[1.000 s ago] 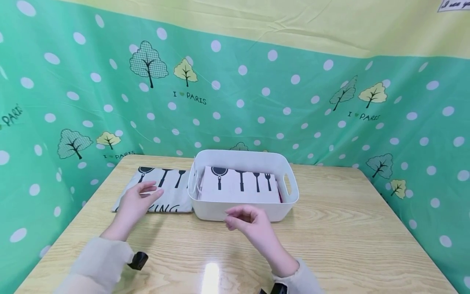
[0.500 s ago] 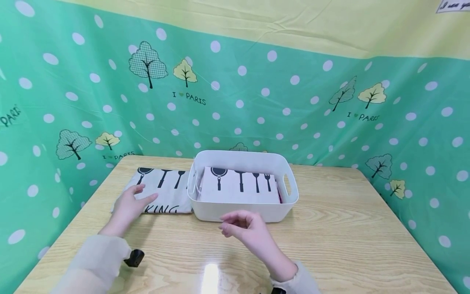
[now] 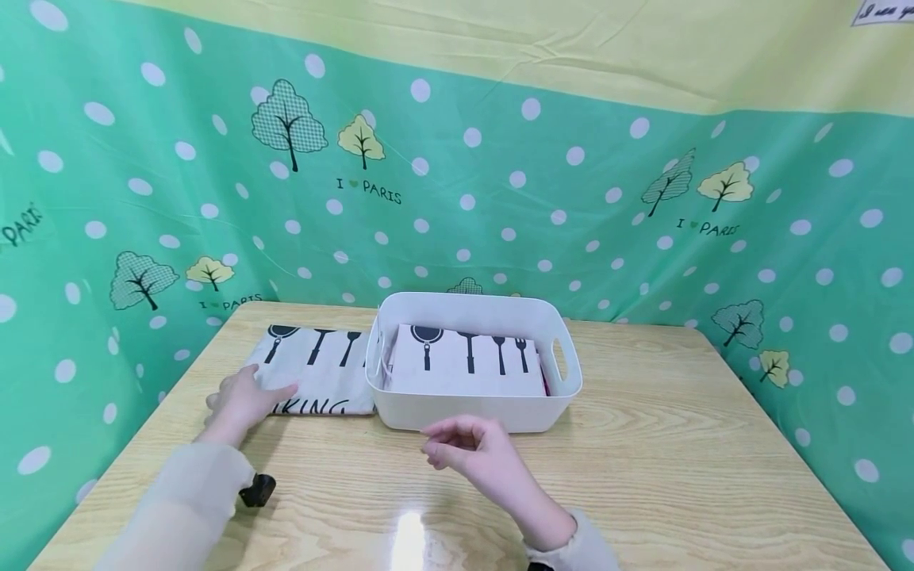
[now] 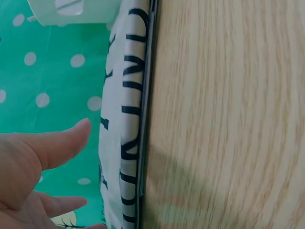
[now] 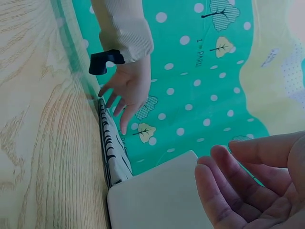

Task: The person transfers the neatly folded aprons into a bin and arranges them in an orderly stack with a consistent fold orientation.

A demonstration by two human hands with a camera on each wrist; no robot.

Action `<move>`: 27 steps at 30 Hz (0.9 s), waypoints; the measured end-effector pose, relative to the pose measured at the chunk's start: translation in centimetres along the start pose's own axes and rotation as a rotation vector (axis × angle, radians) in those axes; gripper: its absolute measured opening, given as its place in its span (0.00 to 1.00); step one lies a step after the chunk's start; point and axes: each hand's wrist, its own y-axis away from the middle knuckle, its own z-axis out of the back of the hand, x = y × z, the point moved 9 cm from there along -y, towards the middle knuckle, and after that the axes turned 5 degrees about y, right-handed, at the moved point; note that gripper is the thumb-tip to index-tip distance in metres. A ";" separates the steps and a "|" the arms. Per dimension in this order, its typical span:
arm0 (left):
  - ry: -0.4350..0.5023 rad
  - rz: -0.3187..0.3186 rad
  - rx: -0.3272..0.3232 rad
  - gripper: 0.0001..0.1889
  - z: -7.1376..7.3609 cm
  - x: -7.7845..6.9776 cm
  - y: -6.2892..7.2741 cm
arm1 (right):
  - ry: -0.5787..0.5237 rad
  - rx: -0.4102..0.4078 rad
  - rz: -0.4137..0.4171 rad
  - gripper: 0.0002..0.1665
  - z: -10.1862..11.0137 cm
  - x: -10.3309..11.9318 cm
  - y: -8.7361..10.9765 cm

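Note:
My left hand (image 3: 239, 403) is at the near left corner of a folded white cloth (image 3: 324, 377) printed with black utensils and lettering. Its thumb and fingers are spread and grip nothing; whether the fingertips touch the cloth I cannot tell. In the left wrist view the cloth's folded edge (image 4: 131, 119) lies beside the thumb. My right hand (image 3: 474, 460) hovers in front of the white plastic basket (image 3: 457, 412), fingers loosely bent and holding nothing. Inside the basket is another folded cloth (image 3: 464, 369) with the same utensil print.
The wooden table (image 3: 657, 444) extends right and in front of the basket. Behind and beside it hangs a green and yellow curtain (image 3: 500, 198) with dots and trees. The basket's left end adjoins the loose cloth.
My left hand has moved left and down to the cloth's near left corner. The right hand has drifted slightly left and nearer. Basket and cloths have stayed put.

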 end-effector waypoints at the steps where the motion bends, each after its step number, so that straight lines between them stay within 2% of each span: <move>1: -0.013 0.003 0.007 0.53 -0.1 0.2 -0.2 | -0.002 0.003 0.001 0.14 0.0 0.0 0.0; 6: -0.069 0.006 0.026 0.54 -0.1 0.7 -1.0 | -0.005 0.015 -0.003 0.14 -0.2 0.0 0.0; 15: -0.079 0.062 0.015 0.54 0.2 2.4 -1.7 | 0.014 0.034 -0.015 0.16 -0.6 -0.8 -0.3; 22: -0.098 0.043 0.017 0.51 0.5 2.3 -1.8 | 0.015 0.038 -0.007 0.20 -1.1 -1.6 -0.7; 27: -0.113 0.045 0.025 0.50 0.5 2.4 -1.7 | -0.030 0.030 -0.028 0.23 -1.2 -1.9 -1.0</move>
